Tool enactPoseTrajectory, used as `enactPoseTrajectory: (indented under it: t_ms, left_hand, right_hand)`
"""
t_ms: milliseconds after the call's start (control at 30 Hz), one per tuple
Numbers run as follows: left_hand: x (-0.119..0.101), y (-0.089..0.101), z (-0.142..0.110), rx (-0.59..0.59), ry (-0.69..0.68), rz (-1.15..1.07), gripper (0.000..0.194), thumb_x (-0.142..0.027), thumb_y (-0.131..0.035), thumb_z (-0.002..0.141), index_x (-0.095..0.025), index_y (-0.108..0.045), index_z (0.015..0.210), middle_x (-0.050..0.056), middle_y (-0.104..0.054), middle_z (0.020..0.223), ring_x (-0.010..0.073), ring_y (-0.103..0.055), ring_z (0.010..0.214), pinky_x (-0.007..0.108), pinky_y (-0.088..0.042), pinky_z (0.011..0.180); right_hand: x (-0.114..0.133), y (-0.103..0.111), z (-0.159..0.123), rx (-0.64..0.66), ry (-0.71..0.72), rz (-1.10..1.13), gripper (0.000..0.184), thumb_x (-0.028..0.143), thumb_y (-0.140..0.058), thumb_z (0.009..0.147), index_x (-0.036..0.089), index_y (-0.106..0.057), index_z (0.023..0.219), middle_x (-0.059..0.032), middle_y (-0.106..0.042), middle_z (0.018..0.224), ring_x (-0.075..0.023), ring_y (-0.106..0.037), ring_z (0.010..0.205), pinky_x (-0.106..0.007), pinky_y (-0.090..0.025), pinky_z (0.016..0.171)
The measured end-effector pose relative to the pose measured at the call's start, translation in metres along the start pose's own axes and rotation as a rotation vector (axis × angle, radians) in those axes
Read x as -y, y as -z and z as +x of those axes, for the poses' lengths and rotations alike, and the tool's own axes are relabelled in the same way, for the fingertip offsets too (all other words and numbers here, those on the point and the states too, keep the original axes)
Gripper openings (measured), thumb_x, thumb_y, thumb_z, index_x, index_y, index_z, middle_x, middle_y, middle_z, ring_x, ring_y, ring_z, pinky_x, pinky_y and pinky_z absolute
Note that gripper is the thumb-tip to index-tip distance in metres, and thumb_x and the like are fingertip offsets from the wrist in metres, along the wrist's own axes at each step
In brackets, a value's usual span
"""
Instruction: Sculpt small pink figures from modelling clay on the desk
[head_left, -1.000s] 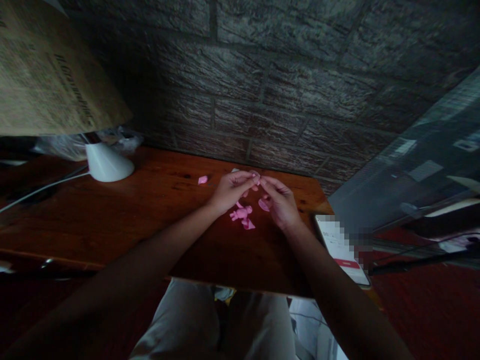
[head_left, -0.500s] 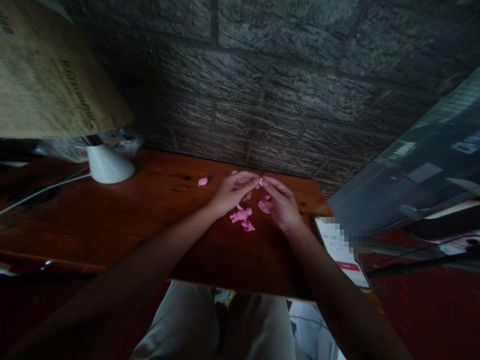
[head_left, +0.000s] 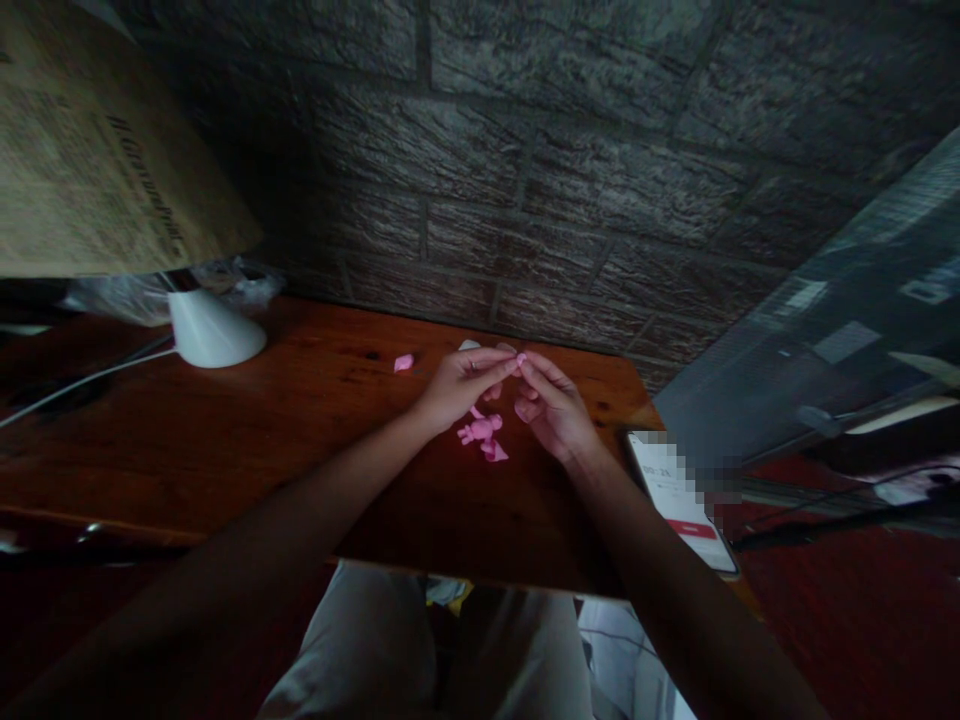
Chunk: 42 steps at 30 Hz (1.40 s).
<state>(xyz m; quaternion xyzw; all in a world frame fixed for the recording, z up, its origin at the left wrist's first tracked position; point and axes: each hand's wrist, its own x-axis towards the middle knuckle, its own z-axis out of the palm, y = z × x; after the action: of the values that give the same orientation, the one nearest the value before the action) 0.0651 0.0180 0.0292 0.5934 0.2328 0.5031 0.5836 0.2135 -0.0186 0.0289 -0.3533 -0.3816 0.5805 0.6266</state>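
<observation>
Between the fingertips of both hands is a small pink piece [head_left: 521,359], perhaps modelling clay. My left hand [head_left: 459,385] pinches it from the left side, thumb against fingers. From the right, my right hand [head_left: 553,402] grips the same piece with thumb and forefinger, its other fingers curled in. Just below the hands, a pink figure [head_left: 480,430] with stubby limbs lies on the wooden table. A folded pink scrap [head_left: 495,452] touches or nearly touches its lower side. Farther left on the table is a pink lump [head_left: 403,363].
A lamp with a white base [head_left: 214,330] and a printed paper shade [head_left: 112,170] stands at left. The phone [head_left: 679,500] lies on the table's right edge. Behind the table [head_left: 300,400] rises a stone-patterned wall [head_left: 562,180]; a grey metal panel [head_left: 817,330] is at right.
Both hands stay together around the small pink piece, with slight finger shifts. The pink disc seen earlier by my right palm no longer shows clearly. The whole view has shifted slightly.
</observation>
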Motion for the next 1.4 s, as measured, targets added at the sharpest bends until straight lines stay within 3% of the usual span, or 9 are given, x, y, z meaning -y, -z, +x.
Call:
enactPoseTrajectory:
  t_ms: [100, 333, 667, 833, 1000, 1133, 1233, 1400]
  left_hand:
    - [-0.001, 0.000, 0.000, -0.002, -0.006, 0.000, 0.026, -0.038, -0.080, 0.077, -0.018, -0.079, 0.094, 0.005, -0.073, 0.080, 0.0067, -0.050, 0.054, 0.021, -0.037, 0.048]
    - [-0.003, -0.001, -0.003, -0.029, -0.028, 0.060, 0.018, -0.030, -0.081, 0.076, -0.019, -0.079, 0.090, 0.002, -0.070, 0.073, 0.0073, -0.053, 0.055, 0.021, -0.043, 0.051]
    - [-0.004, -0.003, -0.004, -0.037, -0.032, 0.071, 0.025, -0.036, -0.078, 0.079, -0.016, -0.077, 0.094, 0.005, -0.075, 0.082, 0.0069, -0.052, 0.054, 0.021, -0.043, 0.050]
    - [0.001, 0.000, 0.000, -0.007, -0.087, 0.149, 0.024, -0.035, -0.074, 0.084, -0.016, -0.077, 0.097, 0.007, -0.075, 0.082, 0.0084, -0.058, 0.058, 0.021, -0.043, 0.051]
    - [-0.008, 0.010, 0.003, 0.046, -0.226, 0.391, 0.025, -0.034, -0.071, 0.086, -0.015, -0.074, 0.102, 0.006, -0.076, 0.084, 0.0097, -0.063, 0.063, 0.021, -0.047, 0.056]
    - [-0.019, 0.025, 0.005, 0.060, -0.292, 0.643, 0.025, -0.034, -0.072, 0.086, -0.016, -0.072, 0.104, 0.002, -0.074, 0.076, 0.0099, -0.063, 0.063, 0.021, -0.049, 0.061]
    - [-0.019, 0.029, 0.008, 0.051, -0.248, 0.549, 0.025, -0.036, -0.067, 0.089, -0.015, -0.072, 0.101, 0.006, -0.076, 0.082, 0.0124, -0.068, 0.070, 0.022, -0.050, 0.062]
    - [-0.009, 0.020, 0.009, 0.082, -0.177, 0.396, 0.026, -0.037, -0.069, 0.087, -0.016, -0.074, 0.103, 0.009, -0.078, 0.100, 0.0132, -0.069, 0.076, 0.023, -0.053, 0.062]
  right_hand:
    - [0.001, 0.000, 0.000, 0.013, -0.026, 0.009, 0.024, 0.035, -0.088, 0.065, 0.030, -0.078, 0.086, 0.0041, -0.070, 0.082, -0.0056, -0.040, 0.054, -0.019, -0.030, 0.045]
    - [0.001, 0.003, 0.001, 0.022, -0.012, -0.030, 0.023, 0.032, -0.087, 0.066, 0.031, -0.077, 0.086, 0.0046, -0.066, 0.077, -0.0073, -0.040, 0.056, -0.021, -0.028, 0.044]
    - [0.004, 0.000, -0.001, 0.031, -0.021, -0.035, 0.030, 0.041, -0.089, 0.064, 0.029, -0.076, 0.089, 0.0036, -0.068, 0.078, -0.0065, -0.045, 0.056, -0.020, -0.031, 0.045]
    - [0.005, 0.002, 0.001, 0.029, -0.074, -0.043, 0.036, 0.058, -0.081, 0.071, 0.027, -0.077, 0.090, 0.0003, -0.072, 0.085, -0.0078, -0.053, 0.058, -0.022, -0.037, 0.047]
    - [0.006, 0.006, 0.002, -0.004, -0.020, -0.077, 0.030, 0.039, -0.089, 0.062, 0.027, -0.078, 0.088, 0.0026, -0.074, 0.085, -0.0057, -0.054, 0.057, -0.018, -0.038, 0.047]
    - [0.010, 0.009, 0.003, -0.051, 0.012, -0.050, 0.027, 0.033, -0.086, 0.063, 0.029, -0.079, 0.089, 0.0031, -0.076, 0.086, -0.0074, -0.057, 0.059, -0.018, -0.044, 0.050]
    - [0.013, 0.009, 0.003, -0.066, 0.039, -0.056, 0.027, 0.032, -0.086, 0.063, 0.030, -0.079, 0.089, 0.0025, -0.078, 0.091, -0.0088, -0.060, 0.063, -0.018, -0.046, 0.052]
    - [0.014, 0.006, 0.000, -0.044, 0.054, -0.090, 0.029, 0.032, -0.088, 0.061, 0.029, -0.080, 0.089, 0.0011, -0.079, 0.093, -0.0104, -0.062, 0.068, -0.019, -0.045, 0.053]
